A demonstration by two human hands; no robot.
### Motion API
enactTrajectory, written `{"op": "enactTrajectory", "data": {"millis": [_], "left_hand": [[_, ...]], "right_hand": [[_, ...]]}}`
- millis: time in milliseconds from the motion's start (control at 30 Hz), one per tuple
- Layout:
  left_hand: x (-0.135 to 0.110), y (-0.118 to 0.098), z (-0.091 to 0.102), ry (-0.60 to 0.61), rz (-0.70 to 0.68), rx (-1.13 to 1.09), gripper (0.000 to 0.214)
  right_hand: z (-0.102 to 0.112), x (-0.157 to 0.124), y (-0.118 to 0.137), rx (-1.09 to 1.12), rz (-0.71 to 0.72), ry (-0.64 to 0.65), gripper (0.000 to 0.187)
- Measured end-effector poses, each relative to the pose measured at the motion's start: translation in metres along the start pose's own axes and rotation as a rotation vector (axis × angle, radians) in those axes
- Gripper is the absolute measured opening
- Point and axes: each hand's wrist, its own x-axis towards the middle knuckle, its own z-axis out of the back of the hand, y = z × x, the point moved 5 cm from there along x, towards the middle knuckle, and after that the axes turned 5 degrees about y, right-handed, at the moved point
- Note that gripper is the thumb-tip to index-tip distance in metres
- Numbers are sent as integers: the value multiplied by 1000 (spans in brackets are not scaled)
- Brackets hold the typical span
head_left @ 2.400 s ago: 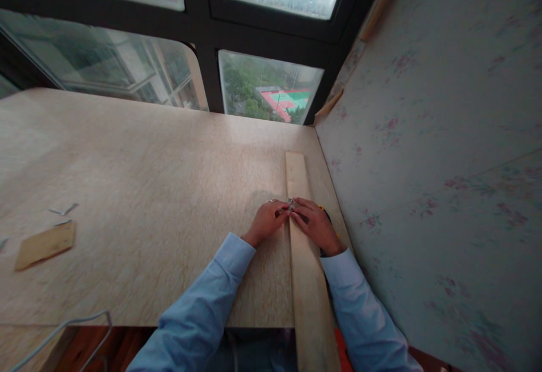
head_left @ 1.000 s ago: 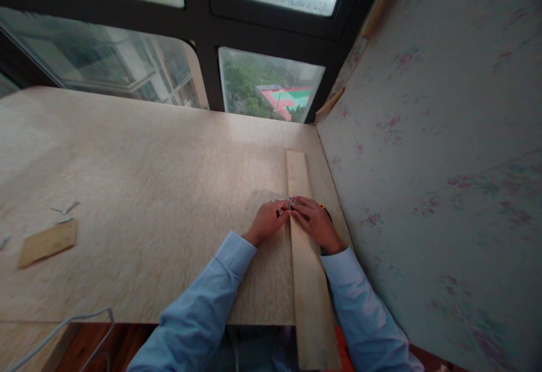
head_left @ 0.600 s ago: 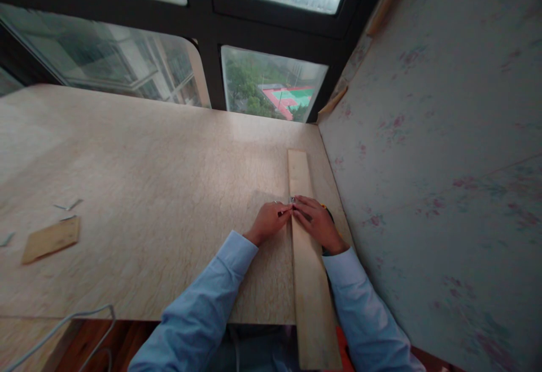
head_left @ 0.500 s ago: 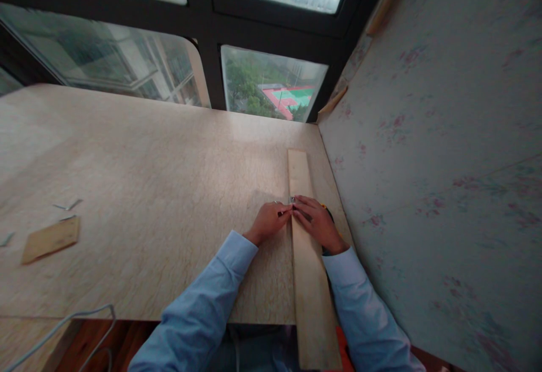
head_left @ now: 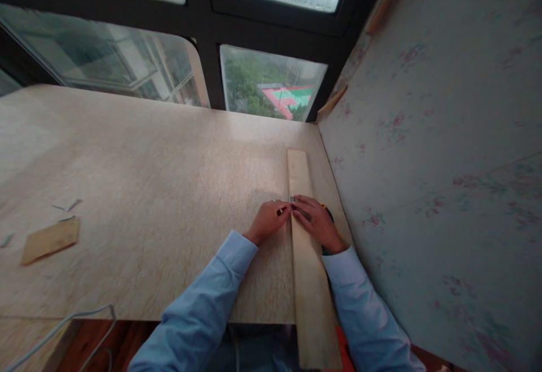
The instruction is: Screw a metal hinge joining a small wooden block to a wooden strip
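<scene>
A long pale wooden plank (head_left: 305, 270) lies on the beige table (head_left: 148, 191) along its right side, with its near end past the table's front edge. My left hand (head_left: 267, 220) rests at the plank's left edge with fingers curled. My right hand (head_left: 315, 220) lies on top of the plank, fingers bent and pressed down. Fingertips of both hands meet at a small metal piece (head_left: 292, 198) on the plank's left edge. What each hand grips is too small to name. A yellow and black object (head_left: 326, 208) peeks out behind my right hand.
A patterned wall panel (head_left: 423, 163) stands right beside the plank. A small flat wood offcut (head_left: 49, 240) and a few thin metal bits (head_left: 68, 205) lie at the far left of the table. A pale cable (head_left: 63, 321) runs below the table's front edge. Dark-framed windows stand behind the table.
Nothing much: both hands stay pinched together at the same spot on the plank. The view has shifted only slightly.
</scene>
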Motion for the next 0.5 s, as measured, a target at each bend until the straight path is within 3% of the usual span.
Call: {"op": "enactTrajectory", "data": {"millis": [500], "left_hand": [[0, 1, 0, -14, 23, -36, 25]], "right_hand": [[-3, 1, 2, -22, 15, 25, 31]]}}
